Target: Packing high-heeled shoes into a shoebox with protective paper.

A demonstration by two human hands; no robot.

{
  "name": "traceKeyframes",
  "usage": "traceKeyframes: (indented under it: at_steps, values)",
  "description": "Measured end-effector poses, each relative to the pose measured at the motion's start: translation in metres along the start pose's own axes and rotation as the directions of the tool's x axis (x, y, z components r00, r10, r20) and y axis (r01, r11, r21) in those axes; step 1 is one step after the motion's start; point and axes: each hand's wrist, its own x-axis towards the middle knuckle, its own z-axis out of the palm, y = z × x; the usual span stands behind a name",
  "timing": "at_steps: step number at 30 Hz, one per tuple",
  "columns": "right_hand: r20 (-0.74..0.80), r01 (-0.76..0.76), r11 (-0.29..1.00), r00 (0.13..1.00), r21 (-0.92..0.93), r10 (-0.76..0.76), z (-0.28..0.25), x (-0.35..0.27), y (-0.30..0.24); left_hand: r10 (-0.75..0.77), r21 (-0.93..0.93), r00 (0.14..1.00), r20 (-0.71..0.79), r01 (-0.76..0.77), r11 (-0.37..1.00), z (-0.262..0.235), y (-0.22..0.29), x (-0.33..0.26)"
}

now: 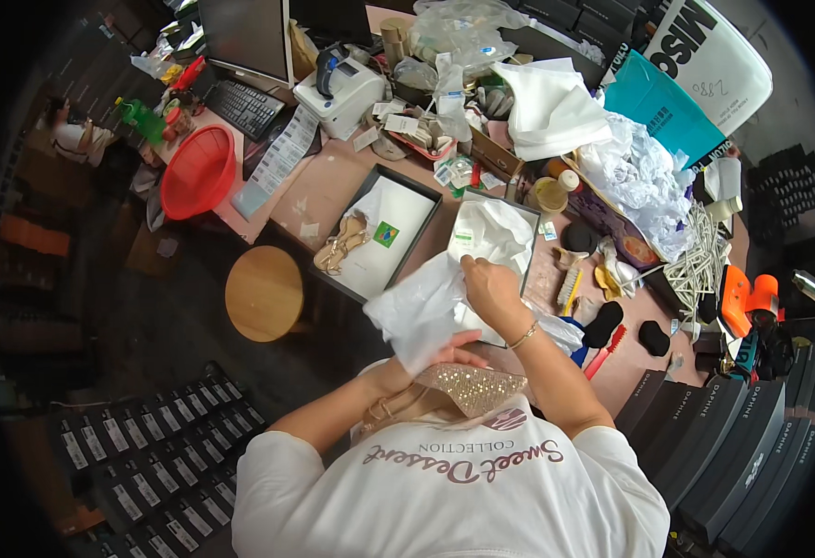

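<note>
My right hand (493,290) is closed, pinching a sheet of white tissue paper (417,312) by its edge. The sheet hangs to the left, partly over my left hand (454,353), whose visible fingers are stretched out. Against my chest, just below that hand, rests a glittery gold shoe (474,386) with thin straps. Beyond my right hand stands an open shoebox lined with white paper (491,228). Left of it, a second open box (407,251) holds a strappy gold sandal (342,244) and a small green and yellow card.
To the right lie a yellow brush (570,286), black pads (603,324) and a red-handled brush (605,353). A red basket (199,172), keyboard (245,104) and label printer (340,98) stand at far left. Stacked shoeboxes (705,437) flank me. A round stool (264,293) stands left.
</note>
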Motion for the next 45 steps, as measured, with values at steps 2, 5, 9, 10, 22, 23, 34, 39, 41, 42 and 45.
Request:
traceKeyframes:
  at_steps: [2, 5, 9, 10, 22, 23, 34, 39, 41, 42, 45]
  values:
    - [0.02, -0.005, 1.0, 1.0, 0.011, 0.005, 0.008, -0.006, 0.002, 0.207, 0.054, 0.978, -0.025, -0.205, 0.977, 0.016, -0.001, -0.001]
    - [0.046, 0.022, 0.998, 0.999, 0.06, -0.025, 0.006, -0.01, 0.014, 0.362, 0.158, 0.882, -0.3, -0.329, 0.931, 0.017, -0.01, -0.001]
    - [0.05, 0.045, 0.97, 0.997, 0.239, -0.059, -0.017, -0.014, -0.019, 0.062, 0.001, 0.918, -0.392, -0.067, 0.998, -0.022, -0.023, -0.01]
    - [0.106, 0.036, 0.958, 0.992, 0.285, -0.069, -0.024, -0.015, -0.028, 0.014, -0.029, 0.902, -0.43, -0.029, 0.999, -0.013, -0.021, -0.008]
    - [0.429, -0.195, 0.703, 0.887, 0.683, -0.171, -0.043, -0.039, -0.023, 0.391, 0.369, 0.633, -0.668, -0.174, 0.913, -0.028, -0.024, -0.013]
    - [0.516, -0.304, 0.629, 0.837, 0.716, -0.183, -0.047, -0.038, -0.019, 0.435, 0.372, 0.6, -0.671, -0.236, 0.898, -0.024, -0.022, -0.011]
    - [0.647, -0.574, 0.364, 0.753, 0.734, -0.116, -0.05, -0.037, -0.016, 0.434, 0.218, 0.567, -0.7, -0.409, 0.886, -0.033, -0.024, -0.004]
    - [0.632, -0.535, 0.407, 0.76, 0.741, -0.15, -0.042, -0.036, -0.01, 0.332, 0.074, 0.583, -0.742, -0.421, 0.904, -0.005, -0.014, 0.0]
    - [0.591, -0.456, 0.442, 0.771, 0.773, -0.237, -0.044, -0.034, -0.01, 0.27, 0.017, 0.74, -0.616, -0.33, 0.944, -0.011, -0.017, -0.002]
    - [0.569, -0.414, 0.456, 0.773, 0.788, -0.281, -0.045, -0.033, -0.01, 0.231, -0.013, 0.75, -0.62, -0.303, 0.953, -0.011, -0.017, -0.003]
    - [0.567, -0.433, 0.455, 0.796, 0.778, -0.212, -0.046, -0.037, -0.005, 0.228, 0.017, 0.724, -0.651, -0.286, 0.958, -0.019, -0.015, -0.004]
